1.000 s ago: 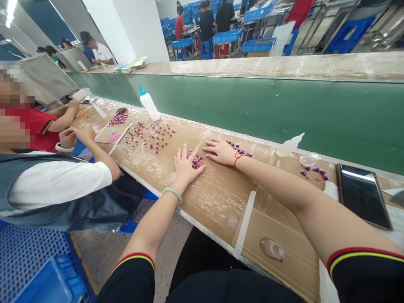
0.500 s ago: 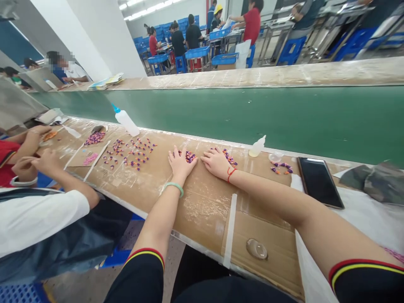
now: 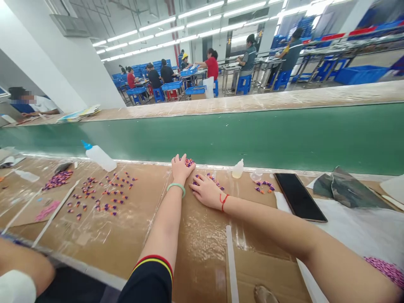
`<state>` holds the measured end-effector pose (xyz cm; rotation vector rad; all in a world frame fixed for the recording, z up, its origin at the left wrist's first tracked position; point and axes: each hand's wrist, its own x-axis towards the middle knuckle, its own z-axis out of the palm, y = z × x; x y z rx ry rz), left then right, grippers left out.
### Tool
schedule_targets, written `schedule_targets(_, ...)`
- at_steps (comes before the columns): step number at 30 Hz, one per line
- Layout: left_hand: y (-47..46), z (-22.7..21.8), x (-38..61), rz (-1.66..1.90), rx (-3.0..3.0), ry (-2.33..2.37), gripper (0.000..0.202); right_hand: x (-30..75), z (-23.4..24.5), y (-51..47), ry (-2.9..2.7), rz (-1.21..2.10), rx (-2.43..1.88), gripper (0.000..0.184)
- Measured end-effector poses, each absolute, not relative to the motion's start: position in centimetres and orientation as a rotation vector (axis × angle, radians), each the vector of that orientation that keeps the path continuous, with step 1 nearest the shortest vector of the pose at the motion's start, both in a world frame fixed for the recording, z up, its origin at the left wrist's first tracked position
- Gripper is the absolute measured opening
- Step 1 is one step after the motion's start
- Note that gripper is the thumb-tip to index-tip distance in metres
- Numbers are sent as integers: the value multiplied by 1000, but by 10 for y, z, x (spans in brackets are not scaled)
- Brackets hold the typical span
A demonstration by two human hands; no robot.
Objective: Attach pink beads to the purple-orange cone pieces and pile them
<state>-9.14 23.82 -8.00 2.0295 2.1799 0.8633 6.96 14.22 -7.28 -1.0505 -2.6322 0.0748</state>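
Observation:
My left hand (image 3: 181, 167) lies flat on the taped cardboard worktop (image 3: 126, 235), fingers stretched out over a small heap of purple and orange pieces (image 3: 189, 162) close to the green belt. It wears a green bangle at the wrist. My right hand (image 3: 206, 190) rests palm down just right of it, fingers spread toward more of the same pieces (image 3: 212, 180). A red string is tied round that wrist. Neither hand holds anything.
A green conveyor belt (image 3: 252, 134) runs behind the worktop. A small glue bottle (image 3: 237, 169), a black phone (image 3: 299, 196), a blue-capped bottle (image 3: 97, 155) and scattered purple pieces (image 3: 97, 193) lie along it. A neighbour's arm (image 3: 22, 269) shows at bottom left. Other people work at far tables.
My head has lifted and turned right, so the neighbour has slid nearly out of view. Both hands have slid the piece heaps forward toward the belt, staying flat.

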Motion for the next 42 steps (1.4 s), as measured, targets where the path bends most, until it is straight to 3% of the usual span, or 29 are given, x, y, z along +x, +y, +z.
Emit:
schedule_targets(9,306,-86,-58,1015,1987,2002,87,65,-73,141,-2611,74,-1095,26)
schedule_targets(13,315,-71,-57,1227,1878,2005,62,63,-61,135,-2585,70,-1093,25)
schedule_targets(17,294,-63,-84,1349,1808,2006,43,86,-39,125,-2493,93,-1068,43)
schedule_targets(25,218,-83,-91,933,2095,1749,32,205,-18,84,-2148,133,-1241,38)
schedule_targets(33,240,-65,-75,667,2255,1650,30,273,-23,22,-1926,81,-1378,32)
schedule_targets(42,251,-63,-65,528,2317,1584,31,283,-36,4,-1827,124,-1460,31)
